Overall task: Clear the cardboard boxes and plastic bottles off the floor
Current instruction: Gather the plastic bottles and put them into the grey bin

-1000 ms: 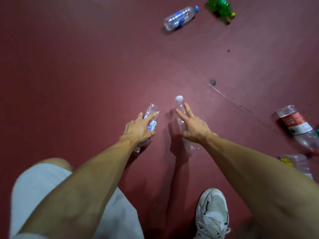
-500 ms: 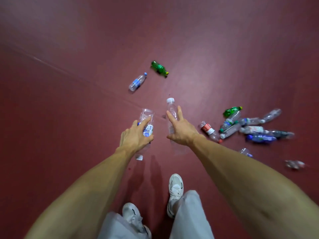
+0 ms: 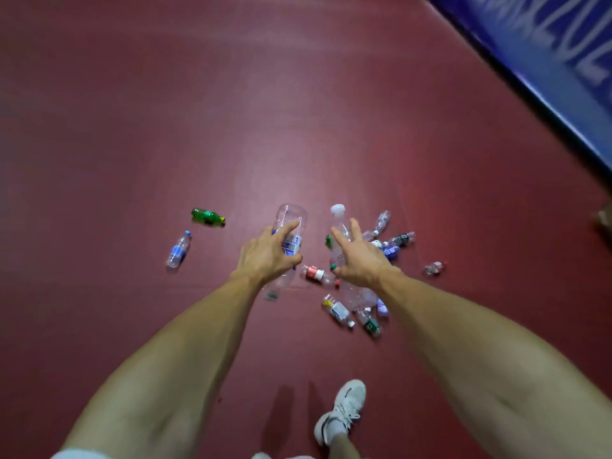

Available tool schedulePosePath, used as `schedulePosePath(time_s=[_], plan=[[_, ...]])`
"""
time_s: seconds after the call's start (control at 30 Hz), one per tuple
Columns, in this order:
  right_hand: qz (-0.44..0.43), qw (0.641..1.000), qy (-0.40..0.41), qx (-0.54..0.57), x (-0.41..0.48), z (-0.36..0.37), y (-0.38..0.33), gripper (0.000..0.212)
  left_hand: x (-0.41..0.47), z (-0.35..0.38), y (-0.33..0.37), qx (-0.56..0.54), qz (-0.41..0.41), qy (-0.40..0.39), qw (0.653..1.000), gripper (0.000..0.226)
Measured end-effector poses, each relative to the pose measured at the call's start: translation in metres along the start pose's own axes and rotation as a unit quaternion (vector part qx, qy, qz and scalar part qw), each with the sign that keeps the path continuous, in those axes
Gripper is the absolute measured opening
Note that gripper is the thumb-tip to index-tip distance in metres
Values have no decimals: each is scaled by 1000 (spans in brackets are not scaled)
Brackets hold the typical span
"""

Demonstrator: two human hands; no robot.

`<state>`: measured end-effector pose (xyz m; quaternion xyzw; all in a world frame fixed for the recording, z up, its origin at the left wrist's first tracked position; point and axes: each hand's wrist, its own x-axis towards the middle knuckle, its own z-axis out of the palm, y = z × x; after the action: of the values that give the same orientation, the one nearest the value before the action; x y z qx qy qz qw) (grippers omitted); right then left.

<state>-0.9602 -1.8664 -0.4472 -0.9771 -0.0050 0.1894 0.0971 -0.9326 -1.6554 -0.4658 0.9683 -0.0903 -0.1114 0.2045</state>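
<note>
My left hand [image 3: 270, 256] grips a clear plastic bottle with a blue and white label [image 3: 291, 223], its base pointing away from me. My right hand [image 3: 359, 260] grips a clear bottle with a white cap [image 3: 338, 223], cap pointing away. Both bottles are held up off the dark red floor [image 3: 231, 111]. Below my hands lie several loose bottles: a green one [image 3: 208, 216], a blue-labelled one [image 3: 178, 250], a red-labelled one [image 3: 316, 274] and a scattered cluster [image 3: 387, 243] partly hidden behind my right hand.
A blue banner or wall [image 3: 549, 58] runs along the upper right edge. A brown cardboard piece [image 3: 604, 218] shows at the far right edge. My white shoe [image 3: 341, 410] stands on the floor near the bottom. More bottles [image 3: 351, 313] lie near my right wrist.
I have stood up, lifting both bottles off the floor. The view has pulled back and turned, so more floor, the bottle cluster and the blue banner have come into sight.
</note>
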Motion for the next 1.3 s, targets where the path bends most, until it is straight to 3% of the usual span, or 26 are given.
schedulePosePath(time_s=[0.3,0.6,0.87,1.13,1.3], plan=[[103,987,107,65,-89,-31,143,94,11,32,166,68,174,-51,981,72],[209,959,158,109,-185,-54,367,95,24,119,408,101,300,-101,943,75],[327,916,188,134,-273,-68,537,98,27,195,603,120,406,-120,898,77],[402,879,210,148,-296,-92,671,92,67,264,766,146,478,-142,854,77],[483,828,229,169,-318,-107,755,87,96,307,869,141,529,-170,819,75]])
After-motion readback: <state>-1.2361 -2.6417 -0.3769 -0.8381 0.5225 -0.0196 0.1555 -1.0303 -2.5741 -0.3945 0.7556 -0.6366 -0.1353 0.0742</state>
